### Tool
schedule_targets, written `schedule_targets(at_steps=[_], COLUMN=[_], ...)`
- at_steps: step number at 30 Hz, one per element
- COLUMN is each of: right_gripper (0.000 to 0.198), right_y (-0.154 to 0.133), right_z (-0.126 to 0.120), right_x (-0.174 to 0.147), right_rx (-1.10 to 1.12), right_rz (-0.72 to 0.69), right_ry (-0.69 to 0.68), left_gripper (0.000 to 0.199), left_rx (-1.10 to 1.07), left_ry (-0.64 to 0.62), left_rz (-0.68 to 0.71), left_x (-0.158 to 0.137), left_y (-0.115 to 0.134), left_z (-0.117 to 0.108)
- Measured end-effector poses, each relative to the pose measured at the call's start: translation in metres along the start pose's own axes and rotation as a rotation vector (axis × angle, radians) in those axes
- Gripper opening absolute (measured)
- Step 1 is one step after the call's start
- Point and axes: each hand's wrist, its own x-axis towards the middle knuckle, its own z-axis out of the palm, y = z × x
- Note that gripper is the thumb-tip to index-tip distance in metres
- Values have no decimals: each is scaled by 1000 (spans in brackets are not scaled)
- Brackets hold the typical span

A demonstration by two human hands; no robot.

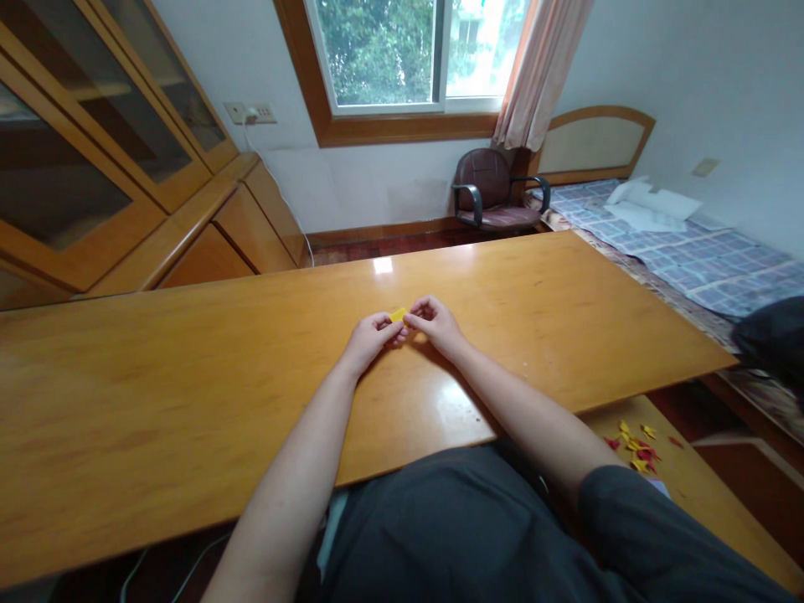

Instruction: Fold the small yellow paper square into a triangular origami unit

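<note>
A small piece of yellow folded paper [398, 315] is held up between my two hands, just above the wooden table [251, 368]. My left hand [372, 337] pinches its left side, thumb on the near face. My right hand [435, 322] has thumb and forefinger closed on the right edge of the same paper. Fingers cover part of the paper, so its full shape is hidden. Both forearms reach in over the table's near edge.
Several small red and yellow folded paper figures [641, 452] lie on a lower wooden surface [697, 494] at the right. Beyond the table stand a brown armchair [490, 188] and a bed [709, 243]. A glass-door cabinet [126, 151] fills the left side.
</note>
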Motion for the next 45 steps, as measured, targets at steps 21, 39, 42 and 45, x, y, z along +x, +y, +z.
schedule_targets(at_steps=[21, 39, 42, 45], right_gripper=[36, 22, 20, 18], right_y=[8, 6, 8, 8], right_z=[-1, -3, -3, -3], right_x=[4, 1, 1, 1], right_rx=[-54, -123, -189, -210], right_rz=[7, -42, -70, -69], right_ry=[-33, -103, -85, -76], left_gripper=[31, 31, 32, 34], left_rx=[15, -29, -31, -20], left_ry=[8, 53, 68, 63], left_rz=[-23, -4, 19, 42], left_x=[-1, 2, 2, 1], left_y=[2, -1, -1, -1], left_z=[0, -2, -1, 0])
